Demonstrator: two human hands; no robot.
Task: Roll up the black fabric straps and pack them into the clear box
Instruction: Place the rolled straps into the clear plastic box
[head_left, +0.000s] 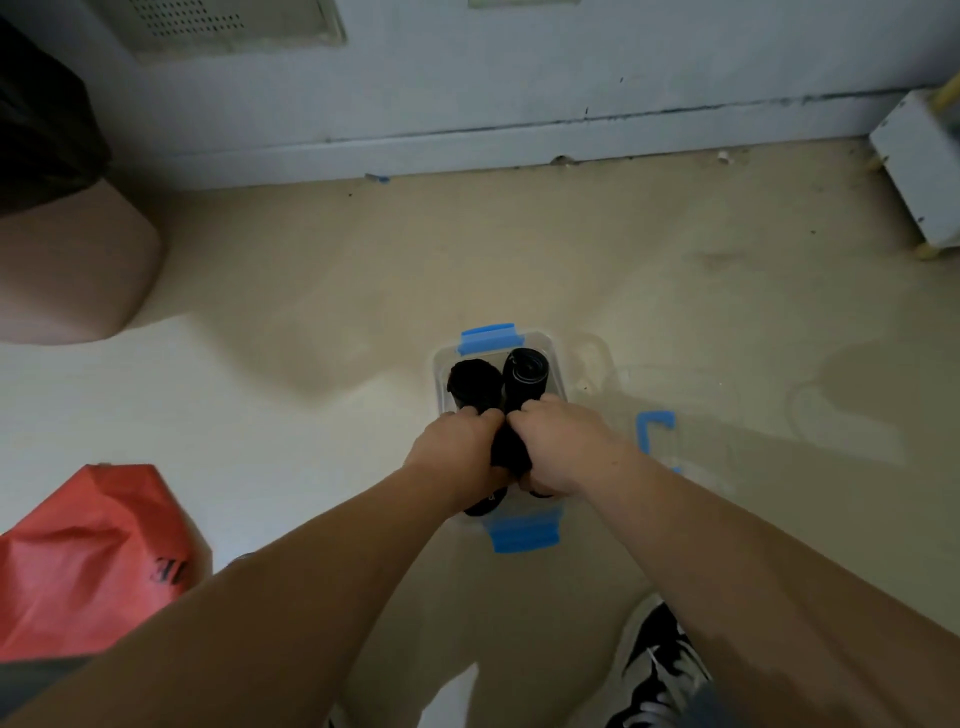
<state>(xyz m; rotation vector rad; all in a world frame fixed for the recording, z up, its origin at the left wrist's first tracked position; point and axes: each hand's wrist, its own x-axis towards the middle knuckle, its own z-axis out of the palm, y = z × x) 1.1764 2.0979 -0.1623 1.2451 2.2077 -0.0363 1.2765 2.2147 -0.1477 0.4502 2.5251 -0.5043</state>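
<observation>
Two rolled straps at clear box far edge; left hand, right hand fingers curled round third strap.

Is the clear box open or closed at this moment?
Open. The lid lies on the floor beside the clear box, and two rolled straps show uncovered inside.

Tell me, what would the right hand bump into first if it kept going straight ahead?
Most likely the rolled strap at the far right of the clear box, just beyond the right hand. It and the left hand grip another black roll. Depth is unclear.
</observation>
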